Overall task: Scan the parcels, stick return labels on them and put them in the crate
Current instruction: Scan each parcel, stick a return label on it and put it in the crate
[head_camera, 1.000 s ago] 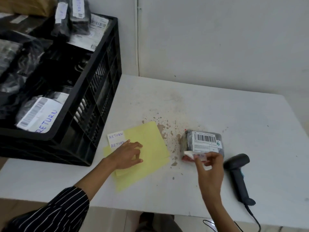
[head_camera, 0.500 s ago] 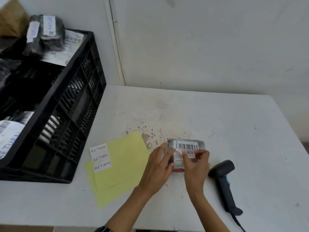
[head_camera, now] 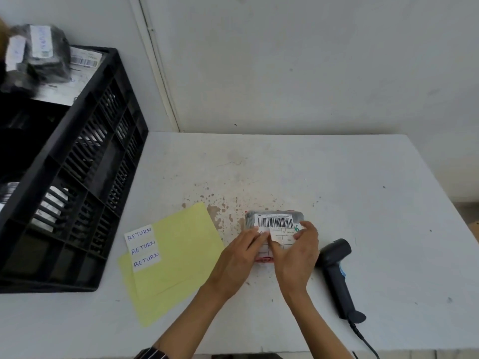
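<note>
While both grips sit on it, the small grey plastic-wrapped parcel (head_camera: pixel 278 233) lies flat on the white table (head_camera: pixel 363 182), centre-right and near the front edge. Left grip (head_camera: pixel 238 260): fingers straight, laid across the parcel's left half, pressing down on its top face. Right grip (head_camera: pixel 295 255): fingers curled round the parcel's right edge with the thumb on the top face, so it is clamped on the parcel. The fingertips of both grips meet over the parcel's middle. What lies under them is mostly hidden; a sliver of white paper shows by the left fingertips, writing unreadable.

Parcel top carries a white shipping label (head_camera: pixel 276 222) with a black barcode and a grid of small boxes below, print too fine to read. Green handwritten "6" (head_camera: pixel 297 228) at the label's right edge. A red strip shows along the parcel's near edge.

Left of the parcel and apart from it, a pale yellow paper sheet (head_camera: pixel 181 255) holds a white sticker strip (head_camera: pixel 142 248) reading "RETURN" three times in blue pen. Black handheld barcode scanner (head_camera: pixel 337 275) lies just right of the right grip, its cable running off the front edge. Black slatted plastic crate (head_camera: pixel 85 161) stands at the table's left; grey wrapped parcels (head_camera: pixel 41 53) with white labels are piled at its far end, blurred.
</note>
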Tool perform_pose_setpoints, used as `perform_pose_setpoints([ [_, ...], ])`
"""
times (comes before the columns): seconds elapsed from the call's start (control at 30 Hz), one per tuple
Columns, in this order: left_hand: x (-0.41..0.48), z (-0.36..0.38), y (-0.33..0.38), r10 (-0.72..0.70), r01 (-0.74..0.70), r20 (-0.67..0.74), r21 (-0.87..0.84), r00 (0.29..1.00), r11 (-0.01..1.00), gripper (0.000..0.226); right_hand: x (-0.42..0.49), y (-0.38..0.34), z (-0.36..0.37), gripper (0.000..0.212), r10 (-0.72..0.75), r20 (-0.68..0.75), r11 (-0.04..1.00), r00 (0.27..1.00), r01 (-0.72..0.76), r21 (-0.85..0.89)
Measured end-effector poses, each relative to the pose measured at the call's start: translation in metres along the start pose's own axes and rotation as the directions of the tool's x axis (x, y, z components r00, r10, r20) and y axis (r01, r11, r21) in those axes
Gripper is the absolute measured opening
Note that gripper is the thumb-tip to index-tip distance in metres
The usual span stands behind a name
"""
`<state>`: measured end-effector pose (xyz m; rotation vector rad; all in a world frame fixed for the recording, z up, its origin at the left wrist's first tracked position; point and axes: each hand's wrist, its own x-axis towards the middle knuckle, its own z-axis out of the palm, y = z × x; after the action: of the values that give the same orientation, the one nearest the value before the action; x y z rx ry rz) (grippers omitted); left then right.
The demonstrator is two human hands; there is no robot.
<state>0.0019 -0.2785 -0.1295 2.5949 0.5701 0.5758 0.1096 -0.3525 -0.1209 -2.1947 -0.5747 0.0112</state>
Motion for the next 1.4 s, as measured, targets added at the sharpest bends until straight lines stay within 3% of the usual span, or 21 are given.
perform_pose_setpoints([
  [0.07,-0.001,-0.003,0.005,-0.053,0.054,0.014,-0.074,0.998,0.996,0.025,0.007,0.001,0.001,0.065,0.006,0.017,1.000,1.000,-0.006,-0.020],
  [0.13,-0.001,-0.001,0.003,-0.100,0.105,0.058,-0.104,0.993,0.989,0.014,0.013,0.003,0.002,0.052,0.020,0.013,1.000,1.000,-0.020,-0.003],
  [0.27,-0.005,0.005,-0.002,-0.094,0.101,0.052,-0.142,0.994,0.985,0.040,0.017,0.010,-0.002,0.030,0.026,0.038,1.000,0.999,-0.026,0.009],
  [0.37,-0.006,0.008,-0.008,-0.016,0.018,0.028,-0.085,0.999,0.996,0.026,0.016,0.020,-0.009,0.024,0.006,0.111,0.995,0.994,-0.017,0.095],
  [0.43,-0.002,0.003,-0.004,-0.110,0.108,-0.001,-0.173,0.994,0.979,0.020,0.015,0.025,-0.015,0.022,-0.007,0.178,0.987,0.984,-0.022,0.159],
  [0.57,0.015,0.003,0.008,-0.384,0.334,-0.144,-0.281,0.912,0.900,0.049,0.018,0.028,-0.018,0.040,-0.072,0.143,0.997,0.987,0.071,0.012],
  [0.67,0.031,0.017,0.014,-0.572,0.533,-0.006,-0.352,0.821,0.769,0.075,0.021,0.021,-0.012,0.071,-0.021,0.182,0.999,0.983,0.027,-0.028],
  [0.73,0.037,0.025,0.018,-0.639,0.627,0.107,-0.370,0.762,0.685,0.078,0.019,0.018,-0.008,0.086,0.074,0.244,0.997,0.967,-0.071,-0.021],
  [0.8,0.040,0.031,0.022,-0.677,0.660,0.125,-0.406,0.725,0.632,0.075,0.017,0.018,-0.004,0.088,0.126,0.247,0.992,0.961,-0.127,-0.012],
  [0.93,0.044,0.039,0.020,-0.741,0.677,0.078,-0.479,0.667,0.560,0.057,0.018,0.021,0.004,0.066,0.160,0.179,0.977,0.971,-0.182,0.110],
  [1.13,0.044,0.035,0.024,-0.757,0.681,0.112,-0.534,0.644,0.501,0.050,0.019,0.023,0.005,0.054,0.175,0.196,0.970,0.965,-0.203,0.134],
  [1.2,0.044,0.031,0.026,-0.760,0.697,0.160,-0.547,0.630,0.463,0.049,0.021,0.028,0.002,0.051,0.206,0.243,0.954,0.948,-0.250,0.167],
  [1.3,0.045,0.016,0.028,-0.734,0.726,0.276,-0.556,0.620,0.404,0.047,0.027,0.031,-0.006,0.027,0.254,0.383,0.911,0.888,-0.352,0.213],
  [1.4,0.047,0.000,0.030,-0.698,0.722,0.370,-0.620,0.613,0.306,0.049,0.030,0.026,-0.013,0.024,0.267,0.439,0.882,0.858,-0.401,0.247],
])
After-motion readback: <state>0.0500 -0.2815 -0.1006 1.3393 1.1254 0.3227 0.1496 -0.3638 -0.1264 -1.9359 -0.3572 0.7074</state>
